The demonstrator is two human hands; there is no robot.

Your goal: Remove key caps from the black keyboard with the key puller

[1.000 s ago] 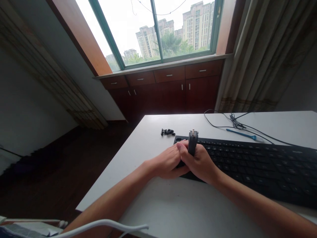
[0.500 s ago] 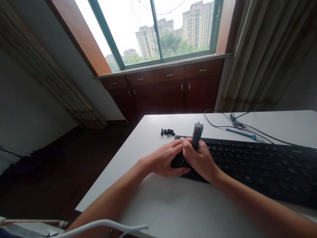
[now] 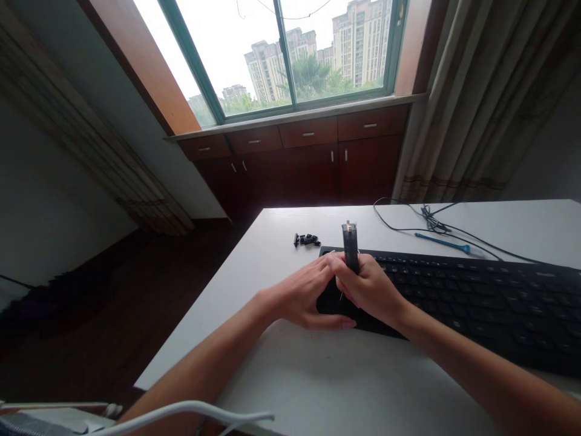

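A black keyboard [image 3: 472,297] lies on the white table, its left end under my hands. My left hand [image 3: 302,297] grips that end, fingers over the far part and thumb stretched along the near edge. My right hand [image 3: 367,287] is closed around the dark handle of a keycap puller [image 3: 350,247], held nearly upright over the keyboard's left keys. Metal prongs show at the puller's top end. A thin wire from its lower end shows below my fingers. The keys right under the wire are mostly hidden by my hands.
Several loose black keycaps [image 3: 307,240] lie beyond the keyboard's left corner. A blue brush-like stick [image 3: 442,243] and a coiled black cable [image 3: 431,221] lie behind the keyboard. The white table [image 3: 218,339] has its left edge beside my left arm. A white cable [image 3: 195,409] crosses the near foreground.
The puller's top has swung left, and it now stands more upright. My left thumb reaches slightly farther right along the keyboard's near edge. The loose keycaps have stayed put.
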